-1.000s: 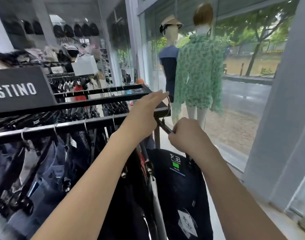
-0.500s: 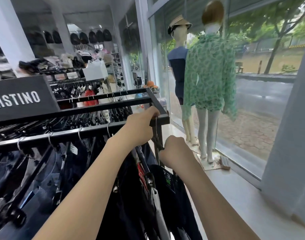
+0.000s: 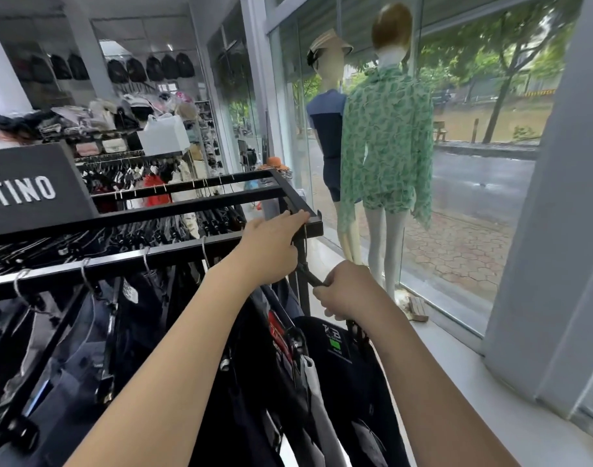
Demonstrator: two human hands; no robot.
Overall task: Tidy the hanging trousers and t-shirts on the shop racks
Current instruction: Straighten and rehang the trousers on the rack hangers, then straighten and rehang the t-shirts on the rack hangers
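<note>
Two hands were busy at the window end of the rack. The left hand (image 3: 271, 246) lay with its fingers nearly straight and close together, tips touching the corner of the front rail (image 3: 120, 264), most likely to steady the frame and guide the hook home. Whether the thumb beneath nipped the wire I could not tell. Just below and to the right of those fingertips, the right hand (image 3: 347, 291) was curled tight round the arm of one black hanger (image 3: 312, 278), tilting it up towards the rail. I judged this as taking the weight off so the piece could be seated or slid along.

Under the right fingers hung the dark garment (image 3: 355, 382) on that hanger, bearing one green label (image 3: 336, 349). Trousers or t-shirt, I could not say. Left of the left fingers I counted four wire hooks over the front rail, each carrying dark clothing packed close.

Beyond both sets of fingertips stood two mannequins (image 3: 386, 136) in the window. One black sign (image 3: 29, 187) sat far to the left.
</note>
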